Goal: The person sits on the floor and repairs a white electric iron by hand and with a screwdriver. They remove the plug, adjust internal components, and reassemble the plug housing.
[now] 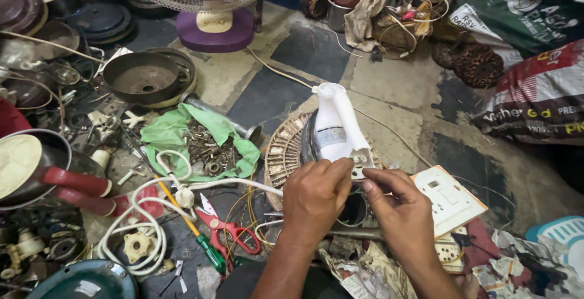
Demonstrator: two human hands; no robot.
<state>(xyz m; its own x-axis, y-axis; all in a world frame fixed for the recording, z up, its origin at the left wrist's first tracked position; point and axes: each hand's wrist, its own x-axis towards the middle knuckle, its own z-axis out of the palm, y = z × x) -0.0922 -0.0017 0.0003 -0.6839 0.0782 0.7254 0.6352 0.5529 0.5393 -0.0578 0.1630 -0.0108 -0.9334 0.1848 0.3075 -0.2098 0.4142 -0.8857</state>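
A white electric iron (pixel 336 124) stands on end over a round metal stator (pixel 281 151), its shiny soleplate facing left and its cord running away toward the back. My left hand (pixel 316 194) grips the iron's lower rear end. My right hand (pixel 398 205) pinches at the same rear end with thumb and forefinger; whatever small part sits between them is hidden. Both hands are close together, touching the iron.
A white switch plate (pixel 451 200) lies right of my hands. Left are red scissors (pixel 225 229), a green-handled screwdriver (pixel 207 248), a white cable (pixel 143 211), a green cloth with several screws (pixel 175 133). A fan base (pixel 214 30), pans and printed sacks (pixel 535 92) ring the floor.
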